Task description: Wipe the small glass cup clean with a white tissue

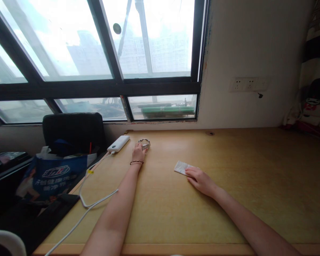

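Observation:
My left hand (139,152) reaches to the far left part of the wooden table (160,209). Its fingers are closed at a shiny, silvery ring-shaped object (148,143), which looks like a metal-band watch; the hand partly hides it. A beaded bracelet (137,162) circles that wrist. Nearer the middle, my right hand (201,180) has its fingers closed on the right end of a folded white tissue (180,167). The tissue lies flat on the tabletop, its left part sticking out past the fingertips.
A white power bank (118,143) lies by the table's left edge, its white cable (96,203) looping toward me beside my left forearm. Left of the table stand a black chair (73,124) and a blue bag (56,177). Windows and a wall with sockets (245,84) are behind.

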Motion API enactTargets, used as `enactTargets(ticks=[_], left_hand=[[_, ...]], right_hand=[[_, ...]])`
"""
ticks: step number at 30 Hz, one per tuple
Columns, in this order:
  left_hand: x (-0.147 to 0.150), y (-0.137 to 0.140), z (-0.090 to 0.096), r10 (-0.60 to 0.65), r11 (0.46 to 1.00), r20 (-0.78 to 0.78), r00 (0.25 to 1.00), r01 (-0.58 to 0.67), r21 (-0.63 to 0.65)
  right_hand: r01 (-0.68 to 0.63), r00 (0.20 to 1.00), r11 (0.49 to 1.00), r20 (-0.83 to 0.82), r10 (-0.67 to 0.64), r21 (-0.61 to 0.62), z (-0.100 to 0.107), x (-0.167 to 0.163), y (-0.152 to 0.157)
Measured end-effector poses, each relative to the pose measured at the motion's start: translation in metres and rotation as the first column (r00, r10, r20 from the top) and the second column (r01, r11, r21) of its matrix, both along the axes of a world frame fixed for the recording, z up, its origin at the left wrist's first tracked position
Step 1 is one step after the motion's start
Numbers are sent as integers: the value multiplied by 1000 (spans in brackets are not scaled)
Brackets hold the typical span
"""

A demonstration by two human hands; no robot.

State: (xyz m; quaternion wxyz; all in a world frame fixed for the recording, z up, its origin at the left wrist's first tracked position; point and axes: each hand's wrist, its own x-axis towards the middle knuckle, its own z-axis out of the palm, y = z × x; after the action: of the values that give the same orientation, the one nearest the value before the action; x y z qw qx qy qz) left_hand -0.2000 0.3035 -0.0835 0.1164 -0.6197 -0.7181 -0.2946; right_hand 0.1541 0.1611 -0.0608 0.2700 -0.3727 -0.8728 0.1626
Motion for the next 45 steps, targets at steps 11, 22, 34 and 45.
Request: enactTargets(ticks=[11,22,34,45], left_hand=[[-4,6,-5,7,1000,-34,999,-7,-23],[-2,3,-4,-106,994,-37,994,105,-6],[1,1,-2,-94,996,-53,994,94,-3],[122,-66,32,-489,863,-264,832,505,-7]], right_hand=[[3,1000,1000,0,-3,3,-1,0,-1],[6,1000,1000,-2,-6,2,-2,0,-1],[3,1000,1000,-26,-3,-10,-1,0,-1],[168,967,981,-209,-145,99,-5,11,14]])
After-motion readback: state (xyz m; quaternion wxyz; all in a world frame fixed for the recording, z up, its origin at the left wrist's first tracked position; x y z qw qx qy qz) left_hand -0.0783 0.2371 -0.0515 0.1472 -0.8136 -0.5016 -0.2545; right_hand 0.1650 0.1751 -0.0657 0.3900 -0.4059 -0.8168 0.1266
